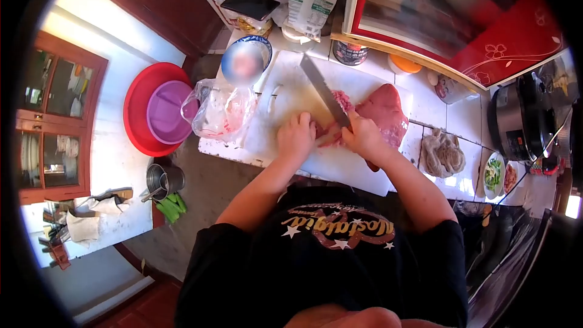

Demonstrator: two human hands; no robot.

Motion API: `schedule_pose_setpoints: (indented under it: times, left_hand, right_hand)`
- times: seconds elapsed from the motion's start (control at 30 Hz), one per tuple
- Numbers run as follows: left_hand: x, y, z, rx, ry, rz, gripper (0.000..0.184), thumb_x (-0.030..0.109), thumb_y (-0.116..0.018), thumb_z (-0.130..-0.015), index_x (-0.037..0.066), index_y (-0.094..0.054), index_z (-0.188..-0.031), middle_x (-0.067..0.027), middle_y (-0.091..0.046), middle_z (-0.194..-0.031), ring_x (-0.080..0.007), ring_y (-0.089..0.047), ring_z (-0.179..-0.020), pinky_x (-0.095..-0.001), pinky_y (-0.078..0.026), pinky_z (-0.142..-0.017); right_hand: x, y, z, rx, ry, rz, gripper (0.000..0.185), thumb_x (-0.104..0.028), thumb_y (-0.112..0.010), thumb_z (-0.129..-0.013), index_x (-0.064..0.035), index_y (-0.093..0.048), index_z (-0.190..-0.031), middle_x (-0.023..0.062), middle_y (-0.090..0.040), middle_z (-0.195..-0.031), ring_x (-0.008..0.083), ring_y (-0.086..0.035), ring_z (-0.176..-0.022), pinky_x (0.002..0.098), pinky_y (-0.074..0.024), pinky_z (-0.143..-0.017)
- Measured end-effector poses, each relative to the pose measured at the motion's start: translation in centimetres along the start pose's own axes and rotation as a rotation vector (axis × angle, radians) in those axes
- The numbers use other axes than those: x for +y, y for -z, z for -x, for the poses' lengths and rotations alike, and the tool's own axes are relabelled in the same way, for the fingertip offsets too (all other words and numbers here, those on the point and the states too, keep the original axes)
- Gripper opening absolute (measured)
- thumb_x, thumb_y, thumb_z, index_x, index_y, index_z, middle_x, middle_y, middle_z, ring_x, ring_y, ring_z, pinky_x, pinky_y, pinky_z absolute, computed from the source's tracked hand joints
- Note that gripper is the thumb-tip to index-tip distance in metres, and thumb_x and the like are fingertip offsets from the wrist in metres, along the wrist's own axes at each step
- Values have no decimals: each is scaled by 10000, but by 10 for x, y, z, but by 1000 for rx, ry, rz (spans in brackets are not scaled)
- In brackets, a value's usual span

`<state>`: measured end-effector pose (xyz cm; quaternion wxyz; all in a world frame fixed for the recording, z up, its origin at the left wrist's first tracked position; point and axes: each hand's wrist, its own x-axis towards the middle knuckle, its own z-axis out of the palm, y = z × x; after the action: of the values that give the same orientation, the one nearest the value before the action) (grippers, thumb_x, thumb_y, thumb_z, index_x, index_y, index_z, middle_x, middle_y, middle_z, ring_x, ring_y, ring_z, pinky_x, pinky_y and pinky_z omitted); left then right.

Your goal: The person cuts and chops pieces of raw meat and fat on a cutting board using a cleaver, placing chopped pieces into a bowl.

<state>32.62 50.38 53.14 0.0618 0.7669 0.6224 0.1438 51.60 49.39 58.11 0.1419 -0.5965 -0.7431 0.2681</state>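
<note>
My right hand (366, 138) is closed round the handle of a kitchen knife (320, 85). Its long, broad blade points up and left over the white cutting board (291, 79). On the board's left half, my left hand (296, 138) has its fingers curled down against a strip of raw meat (328, 136), close to the blade. Small cut bits of meat (342, 98) lie on the far side of the knife. A large pink slab of raw meat (388, 115) sits to the right of my right hand. The knife's edge is partly hidden by the hand.
Left of the board are a clear plastic bag (223, 112) and a blue-rimmed bowl (265, 48) with blurred contents. Red (135, 106) and purple (159, 115) basins stand beyond. On the right are a crumpled cloth (443, 153) and a plate of greens (494, 174). A red-framed cabinet (419, 64) overhangs the counter.
</note>
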Motion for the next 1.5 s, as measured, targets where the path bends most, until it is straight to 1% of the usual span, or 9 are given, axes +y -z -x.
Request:
schedule_pose_setpoints:
  times: [0.1,0.37,0.5,0.77,0.97,1.1,1.2,1.3,1.5]
  left_hand:
    - [1,6,-2,-8,68,122,193,228,-566,-842,113,-531,-992,-113,-600,-908,-321,-616,-771,-438,-491,-656]
    - [-14,24,-7,-182,-67,300,256,110,-623,-740,130,-542,-982,-101,-570,-934,-321,-567,-916,-448,-483,-689]
    - [-26,18,0,-86,-201,305,214,76,-618,-721,113,-561,-923,-107,-559,-908,-316,-566,-883,-431,-482,-696]
    - [-51,63,-6,-435,-198,754,129,-61,-520,-716,2,-592,-803,-88,-503,-841,-209,-548,-750,-316,-464,-665]
    - [-46,51,-39,-786,-138,499,180,5,-546,-766,11,-618,-931,-112,-588,-972,-191,-594,-935,-321,-484,-735]
    - [-32,37,-48,-209,-294,164,293,75,-604,-794,30,-566,-1081,-150,-579,-1045,-283,-636,-837,-338,-505,-757]
    - [-34,37,-40,-196,45,776,155,152,-610,-813,58,-580,-932,-151,-602,-877,-346,-613,-794,-409,-494,-715]
    - [-45,37,-27,6,10,398,162,155,-607,-821,65,-587,-954,-140,-615,-877,-327,-624,-789,-397,-499,-700]
    - [-24,21,-17,25,55,617,152,139,-609,-833,52,-598,-957,-127,-631,-918,-256,-636,-775,-354,-492,-669]
  right_hand:
    - [-13,20,9,-124,-203,-642,248,-160,-517,-863,16,-487,-1035,166,-602,-708,221,-610,-533,356,-505,-525]
    - [-13,15,56,-186,-193,-771,124,-78,-498,-874,3,-490,-967,42,-522,-639,113,-527,-479,267,-430,-448]
    - [-3,-11,58,-253,-226,-764,206,-101,-510,-861,55,-435,-974,114,-542,-625,183,-553,-451,319,-436,-424]
    - [-6,-5,43,-54,-237,-692,212,-89,-488,-855,71,-437,-985,142,-549,-623,200,-560,-447,334,-450,-425]
    - [-16,8,36,10,-261,-804,157,-85,-471,-867,37,-464,-966,120,-592,-695,162,-545,-477,304,-441,-436]
    - [-29,22,48,28,-266,-689,161,-86,-486,-881,24,-470,-997,83,-560,-662,134,-522,-489,283,-428,-457]
    - [-24,9,60,50,-243,-584,148,-83,-507,-877,16,-462,-977,85,-555,-625,139,-526,-498,289,-427,-464]
    - [-32,4,69,2,-107,-521,185,-99,-551,-829,13,-431,-915,217,-582,-660,423,-577,-624,445,-469,-573]
    - [-37,-4,74,18,-45,-352,204,-115,-562,-818,0,-454,-946,230,-591,-682,421,-591,-655,471,-471,-585]
